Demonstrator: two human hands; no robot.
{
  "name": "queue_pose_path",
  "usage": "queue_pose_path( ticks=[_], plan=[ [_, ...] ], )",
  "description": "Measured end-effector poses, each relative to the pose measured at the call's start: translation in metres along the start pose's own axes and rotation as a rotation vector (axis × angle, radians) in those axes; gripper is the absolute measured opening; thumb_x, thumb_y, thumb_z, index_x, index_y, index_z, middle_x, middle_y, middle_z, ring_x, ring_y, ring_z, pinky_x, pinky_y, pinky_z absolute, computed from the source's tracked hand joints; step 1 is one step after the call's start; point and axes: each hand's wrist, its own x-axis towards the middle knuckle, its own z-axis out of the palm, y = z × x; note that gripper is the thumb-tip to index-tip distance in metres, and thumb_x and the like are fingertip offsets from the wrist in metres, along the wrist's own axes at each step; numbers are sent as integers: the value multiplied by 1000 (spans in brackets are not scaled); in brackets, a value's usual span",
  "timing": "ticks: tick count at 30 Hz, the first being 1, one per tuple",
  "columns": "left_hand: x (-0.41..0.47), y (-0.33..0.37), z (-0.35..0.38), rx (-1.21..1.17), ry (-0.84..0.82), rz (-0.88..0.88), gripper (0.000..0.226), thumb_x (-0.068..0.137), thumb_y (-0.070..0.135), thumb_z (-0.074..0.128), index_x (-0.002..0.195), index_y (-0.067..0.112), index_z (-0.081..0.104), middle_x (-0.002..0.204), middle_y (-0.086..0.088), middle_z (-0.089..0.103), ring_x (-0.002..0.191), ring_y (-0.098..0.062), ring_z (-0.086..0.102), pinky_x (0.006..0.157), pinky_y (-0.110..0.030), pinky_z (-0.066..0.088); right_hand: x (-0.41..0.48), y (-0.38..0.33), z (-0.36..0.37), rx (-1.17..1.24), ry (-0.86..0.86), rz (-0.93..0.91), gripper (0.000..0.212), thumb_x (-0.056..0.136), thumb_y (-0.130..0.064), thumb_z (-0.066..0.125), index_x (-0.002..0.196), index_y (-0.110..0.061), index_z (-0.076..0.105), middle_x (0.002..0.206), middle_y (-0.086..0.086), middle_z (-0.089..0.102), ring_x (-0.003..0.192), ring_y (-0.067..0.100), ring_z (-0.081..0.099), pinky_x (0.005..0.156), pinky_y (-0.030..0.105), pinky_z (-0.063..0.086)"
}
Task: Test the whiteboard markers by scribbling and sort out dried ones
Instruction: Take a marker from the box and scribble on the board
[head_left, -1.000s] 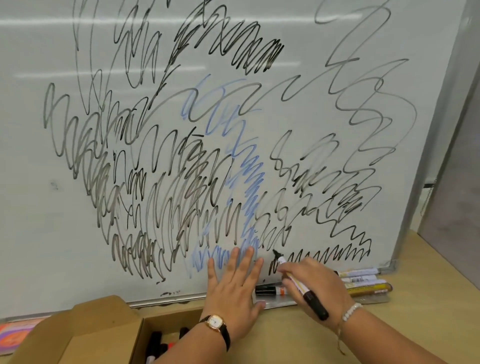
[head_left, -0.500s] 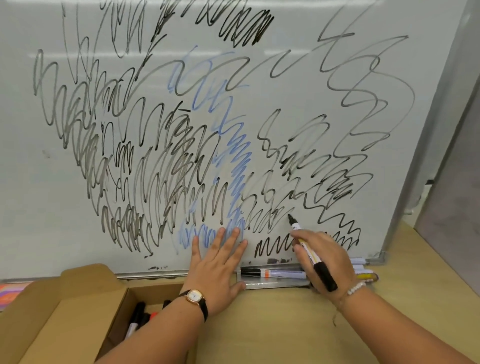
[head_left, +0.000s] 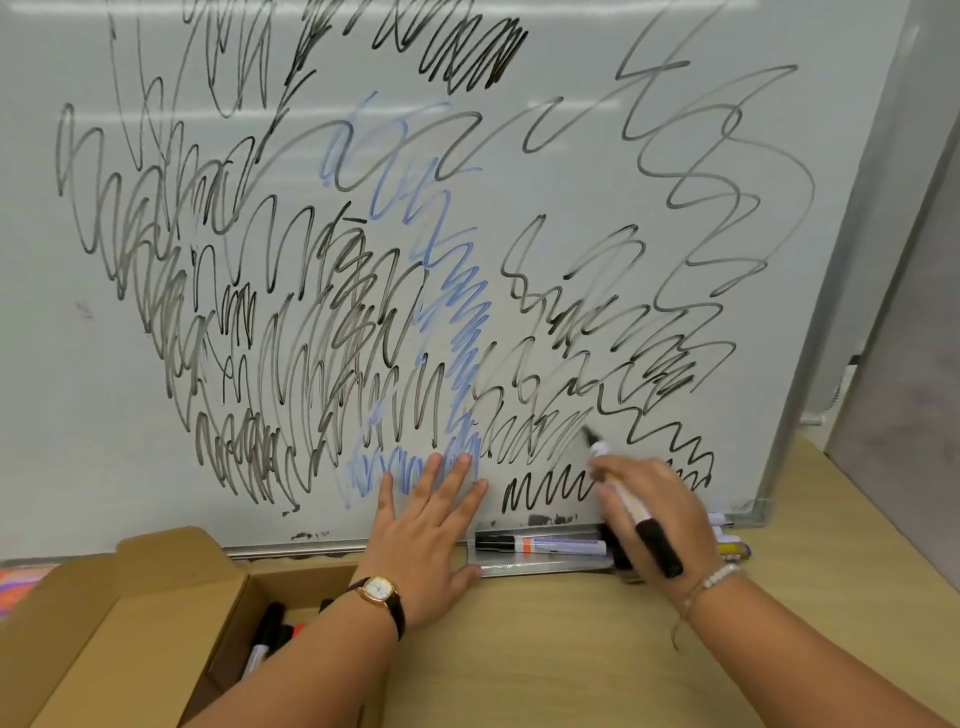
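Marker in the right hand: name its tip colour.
Black tip on the marker in the right hand, clearest in the head view.

Bright, even light; soft shadows; whiteboard (head_left: 78, 415) edge bows slightly.

Open passage: bare tabletop (head_left: 545, 649), lower centre through lower right. Obstacles: upright whiteboard (head_left: 156, 364) filling the upper frame; its tray (head_left: 540, 569) of capped markers (head_left: 540, 545) at centre. Also left hand (head_left: 426, 535) flat on the board, right hand (head_left: 660, 504) gripping a black marker (head_left: 631, 512), and open cardboard box (head_left: 130, 623), lower left.

Right hand (head_left: 660, 499) lifted the marker (head_left: 631, 506) above the bottom zigzag (head_left: 545, 493).
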Motion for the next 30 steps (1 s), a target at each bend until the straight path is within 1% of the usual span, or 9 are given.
queue_pose_path(
  ticks=[2,6,11,16,19,21,25,28,30],
  plan=[
    [0,0,0,-3,4,2,91,71,68,36,150,28,18,159,-2,17,144,-27,16,106,-58,11,1,2,-2,64,117,69,41,88,-47,40,108,-23,66,86,-4,64,78,11,57,66,11,38],
    [-1,-1,2,-4,9,7,91,72,69,37,150,27,16,159,-3,14,144,-27,16,107,-56,10,-10,7,5,-81,-193,-123,32,88,-50,38,108,-37,60,80,-5,60,67,14,59,53,20,44],
    [0,-1,1,-3,-1,8,90,72,68,38,150,27,20,160,-3,12,144,-27,16,105,-58,16,-1,15,-7,39,185,93,42,88,-45,40,107,-20,66,87,-3,64,76,13,57,63,13,37],
    [-1,-1,2,-7,0,12,90,72,68,36,150,27,18,159,-2,16,144,-27,16,107,-55,9,-15,19,-4,-67,-61,-119,22,88,-43,42,106,-37,54,78,-3,61,66,15,58,52,20,45],
    [-1,0,3,-8,4,10,91,72,69,36,151,28,14,159,-2,16,144,-27,16,107,-55,11,-11,19,-10,72,159,107,33,87,-44,42,105,-28,63,84,-1,63,75,13,56,63,12,38],
    [-1,1,2,-9,-2,8,92,73,69,36,151,28,12,159,-2,14,144,-27,15,107,-55,10,-11,17,-7,99,196,164,39,87,-46,41,107,-22,65,88,0,65,79,15,57,67,17,42],
    [-1,0,0,-28,-24,8,92,72,67,36,151,27,14,160,-2,11,144,-28,13,107,-55,9,-16,11,1,-36,-126,-59,29,88,-49,39,110,-39,56,82,-5,62,70,13,59,56,24,49],
    [0,1,-4,-48,-54,3,92,72,67,36,151,28,12,159,-1,11,144,-26,11,106,-57,10,-6,1,-2,87,87,51,34,88,-43,42,106,-26,65,84,-4,63,75,8,56,64,12,41],
    [0,1,-8,-84,-81,1,90,73,66,37,152,30,11,159,0,12,144,-25,11,105,-57,13,-2,-9,1,78,64,46,38,88,-43,41,109,-21,65,85,-3,66,76,9,57,66,10,38]
  ],
)
